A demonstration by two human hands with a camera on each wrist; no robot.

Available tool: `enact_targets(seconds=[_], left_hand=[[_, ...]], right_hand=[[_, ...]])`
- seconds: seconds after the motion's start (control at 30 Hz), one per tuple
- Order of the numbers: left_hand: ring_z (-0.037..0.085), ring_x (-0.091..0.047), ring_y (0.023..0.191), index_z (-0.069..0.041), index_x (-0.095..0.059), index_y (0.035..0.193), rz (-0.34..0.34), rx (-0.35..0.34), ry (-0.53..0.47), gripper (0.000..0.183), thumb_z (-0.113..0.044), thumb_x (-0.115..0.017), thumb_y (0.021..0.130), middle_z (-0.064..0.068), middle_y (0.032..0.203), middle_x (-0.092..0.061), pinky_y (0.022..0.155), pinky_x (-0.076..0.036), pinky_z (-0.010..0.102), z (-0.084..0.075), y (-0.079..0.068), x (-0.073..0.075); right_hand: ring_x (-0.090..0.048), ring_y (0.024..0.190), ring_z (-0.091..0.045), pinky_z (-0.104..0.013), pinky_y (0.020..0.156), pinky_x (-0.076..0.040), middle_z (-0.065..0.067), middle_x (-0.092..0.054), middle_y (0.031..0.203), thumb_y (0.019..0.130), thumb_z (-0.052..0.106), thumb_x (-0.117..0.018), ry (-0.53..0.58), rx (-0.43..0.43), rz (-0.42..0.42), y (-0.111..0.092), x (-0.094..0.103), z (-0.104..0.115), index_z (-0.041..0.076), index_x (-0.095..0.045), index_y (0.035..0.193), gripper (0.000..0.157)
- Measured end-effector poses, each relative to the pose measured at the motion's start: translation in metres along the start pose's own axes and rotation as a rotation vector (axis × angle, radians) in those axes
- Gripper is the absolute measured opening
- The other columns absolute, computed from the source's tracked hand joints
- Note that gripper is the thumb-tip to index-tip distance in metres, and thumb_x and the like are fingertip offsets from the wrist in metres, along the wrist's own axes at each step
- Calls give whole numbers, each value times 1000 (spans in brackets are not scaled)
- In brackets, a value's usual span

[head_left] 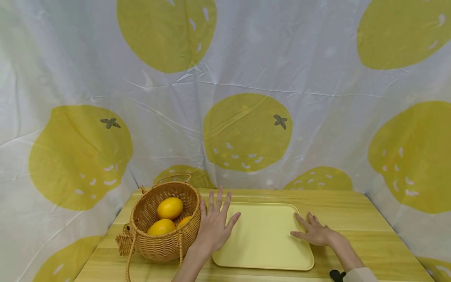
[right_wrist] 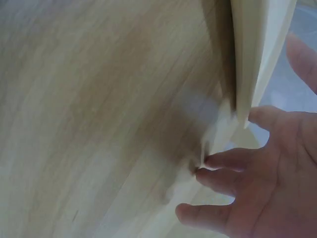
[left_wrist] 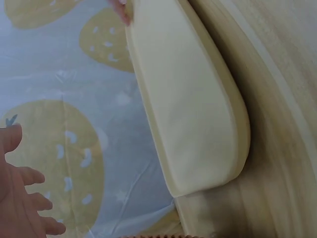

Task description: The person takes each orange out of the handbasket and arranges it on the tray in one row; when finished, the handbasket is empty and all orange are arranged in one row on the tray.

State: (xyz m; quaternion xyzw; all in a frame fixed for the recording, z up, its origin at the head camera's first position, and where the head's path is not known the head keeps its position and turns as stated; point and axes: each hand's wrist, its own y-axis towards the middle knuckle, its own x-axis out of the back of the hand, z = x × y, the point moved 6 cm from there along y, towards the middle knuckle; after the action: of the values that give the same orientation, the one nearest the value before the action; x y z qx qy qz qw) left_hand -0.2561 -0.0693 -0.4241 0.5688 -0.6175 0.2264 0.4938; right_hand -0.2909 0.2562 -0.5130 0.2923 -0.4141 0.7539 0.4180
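"Head view first: where is the tray (head_left: 264,243)?"

"Flat on the wooden table (head_left: 366,231), between the two hands, to the right of a wicker basket (head_left: 158,248)."

"And the left hand (head_left: 215,227)?"

"Released — its fingers are straight and spread, just beside the basket's right side and seen across the tray's left edge. Left wrist view shows a gap between those fingers and the tray. Whether they touch the basket, I cannot tell."

"What about the right hand (head_left: 315,234)?"

"Also loose, fingers extended at the tray's right rim. Right wrist view has one fingertip against the tray's edge, the thumb spread apart from the others."

"What does the basket hold?"

"Three yellow-orange fruits (head_left: 170,208), one partly hidden by the rim — and behind the table hangs a pale cloth (head_left: 317,129) printed with big yellow fruit."
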Motion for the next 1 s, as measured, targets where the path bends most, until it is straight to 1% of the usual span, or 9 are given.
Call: enact_targets(seconds=[0.13,0.27,0.33,0.5,0.57,0.63,0.77,0.87,1.0], left_hand=[[49,-6,159,-10,-27,165,-17,-7,12,71,-50,-43,109,15,175,-6,123,-3,75,-1,-2,11],[48,-6,160,-8,-28,164,-23,-8,2,70,-48,-45,109,16,175,-7,122,-1,76,0,-5,22],[47,-7,160,-8,-28,164,-26,-6,-4,70,-47,-47,109,16,174,-8,122,-1,76,3,-6,28],[46,-5,160,-9,-25,165,-4,13,-32,71,-45,-49,108,16,175,-5,121,0,78,12,-10,43],[46,-5,160,-8,-26,165,11,23,-49,71,-43,-51,108,17,174,-4,121,1,77,17,-13,51],[46,-7,160,-5,-31,162,23,32,-67,69,-40,-54,108,20,174,-6,121,2,77,22,-16,61],[47,-17,158,0,-48,152,36,69,-73,56,-33,-57,107,26,169,-21,122,2,76,35,-19,89],[47,-32,153,0,-58,143,34,91,-43,47,-30,-58,107,28,163,-36,122,-7,76,47,-19,114],[49,-51,138,-2,-65,135,19,81,-55,39,-27,-61,106,27,151,-53,114,-35,72,65,-17,145]], right_hand=[[4,150,-65,-88,108,-1,-46,8,162,93,82,-44,-47,-16,15,6,-4,-10,12,-11,167,106],[6,150,-65,-87,110,2,-46,10,161,96,73,-51,-41,-8,18,8,-3,-10,12,-13,167,101],[7,148,-68,-88,107,2,-48,11,159,97,68,-55,-35,9,15,9,-3,-10,12,-13,167,99],[7,150,-66,-94,100,-1,-46,11,161,90,78,-54,-39,26,-2,12,-8,-22,22,-11,168,105],[7,148,-68,-95,96,0,-48,11,159,90,78,-54,-38,43,-9,12,-9,-26,26,-10,168,103],[7,147,-69,-95,95,0,-49,12,158,93,75,-54,-40,53,-11,11,-8,-25,25,-9,168,101],[8,145,-70,-95,96,-1,-51,13,156,96,64,-59,-36,61,-11,9,-6,-19,16,-11,167,99],[8,149,-66,-93,100,-1,-47,13,160,95,67,-59,-27,41,-9,10,-7,-20,16,-12,167,100],[8,152,-61,-91,103,1,-43,13,163,93,72,-57,-20,27,-12,10,-9,-21,22,-11,168,101]])
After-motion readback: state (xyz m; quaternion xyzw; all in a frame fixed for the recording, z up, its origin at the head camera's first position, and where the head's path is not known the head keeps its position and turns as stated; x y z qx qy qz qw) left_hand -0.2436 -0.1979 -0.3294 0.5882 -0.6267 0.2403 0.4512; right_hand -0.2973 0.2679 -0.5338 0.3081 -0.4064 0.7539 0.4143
